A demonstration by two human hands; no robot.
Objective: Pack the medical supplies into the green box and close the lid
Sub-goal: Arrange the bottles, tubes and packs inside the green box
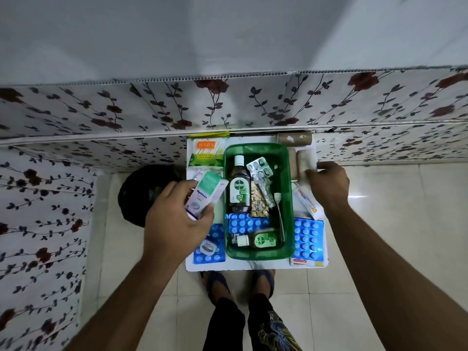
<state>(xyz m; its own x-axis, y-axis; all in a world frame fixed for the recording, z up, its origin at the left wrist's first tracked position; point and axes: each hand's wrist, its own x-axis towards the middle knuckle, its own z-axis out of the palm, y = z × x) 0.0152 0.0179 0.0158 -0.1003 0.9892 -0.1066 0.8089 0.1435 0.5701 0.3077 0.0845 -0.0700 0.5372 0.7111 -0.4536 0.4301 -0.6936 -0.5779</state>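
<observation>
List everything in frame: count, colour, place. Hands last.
green box: 1, green, centre of white board
Dettol bottles: 2, dark with green labels, in box
pill strips: several, silver and gold, in box
blue blister packs: 3, blue, one in box, one each side
cotton swab pack: 1, green-orange, far left of box
bandage rolls: 2, beige-white, right of box
ointment carton: 1, white, right of box
Optive carton: 1, white-teal, in left hand
left hand: gripping carton
right hand: on bandage roll
</observation>
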